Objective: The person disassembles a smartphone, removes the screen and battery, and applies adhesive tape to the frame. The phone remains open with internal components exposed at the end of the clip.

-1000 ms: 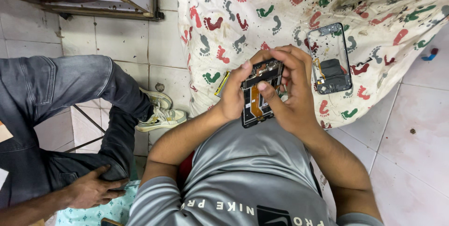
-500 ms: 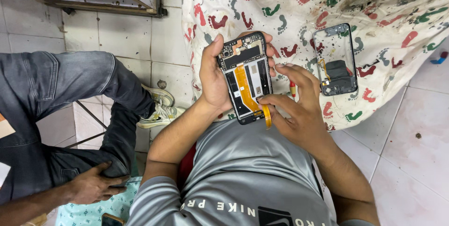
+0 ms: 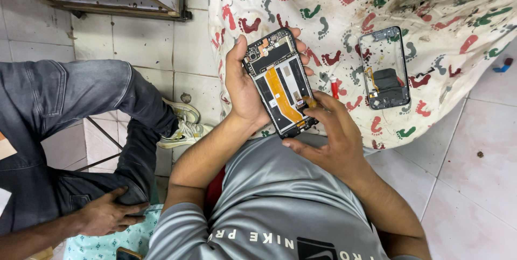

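A: What is in hand just now?

B: The left hand (image 3: 243, 85) grips an opened smartphone (image 3: 280, 82), back cover off, its fingers wrapped around the far edge so the board and the orange flex cable (image 3: 281, 96) face up. The right hand (image 3: 328, 136) has its fingertips pinched at the near end of that cable, by the phone's lower right corner. It looks like the ribbon is being lifted or seated at its connector.

A: And the next move?

B: By my reading, a light, steady pull or press along the cable; a thin ribbon like that could crease or tear if yanked.

A: What lies around the hands?

B: To the right, the detached phone frame (image 3: 385, 69) lies on a footprint-patterned cloth (image 3: 458, 39), with a small red-and-white tool (image 3: 334, 86) between it and the phone. On the left a second person sits in jeans, a hand (image 3: 110, 214) resting on the thigh.

A: Any difference from half a second ago?

B: The phone sits about the same, tilted a little more; the right hand has moved up from below the phone onto its lower corner.
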